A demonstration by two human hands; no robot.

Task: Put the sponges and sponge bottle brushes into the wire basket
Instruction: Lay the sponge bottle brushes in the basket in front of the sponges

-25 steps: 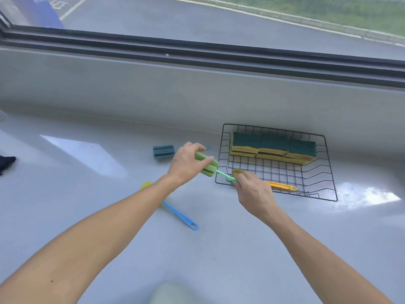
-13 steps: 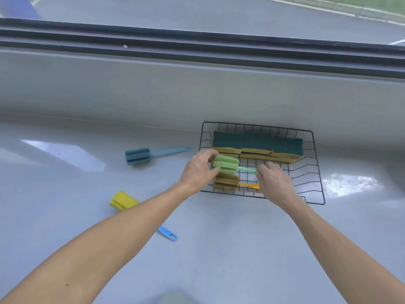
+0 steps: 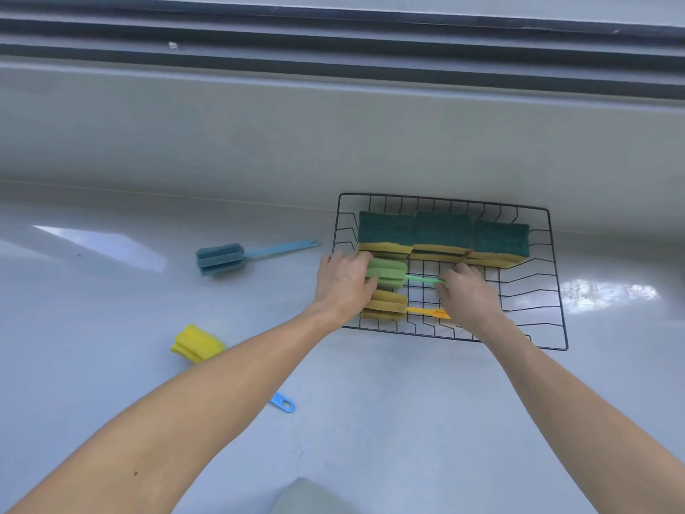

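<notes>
A black wire basket [image 3: 556,276] stands on the grey sill. Along its back lie three green-and-yellow sponges [image 3: 443,231]. In front of them lies a green sponge bottle brush [image 3: 387,272]; my left hand [image 3: 343,283] grips its sponge head and my right hand [image 3: 467,294] holds its handle. Just nearer lies a tan brush with an orange handle [image 3: 385,309], inside the basket. Outside, to the left, lie a blue-grey sponge brush [image 3: 222,258] and a yellow-headed brush [image 3: 196,345] whose blue handle passes under my left forearm.
The sill's low grey wall and the window frame [image 3: 333,53] rise right behind the basket. Bright reflections mark the glossy surface at left and right. A pale grey shape [image 3: 307,497] shows at the bottom edge.
Both hands carried the green brush from the basket's front left corner into the basket and lowered it behind the orange-handled brush. The camera view shifted right and down.
</notes>
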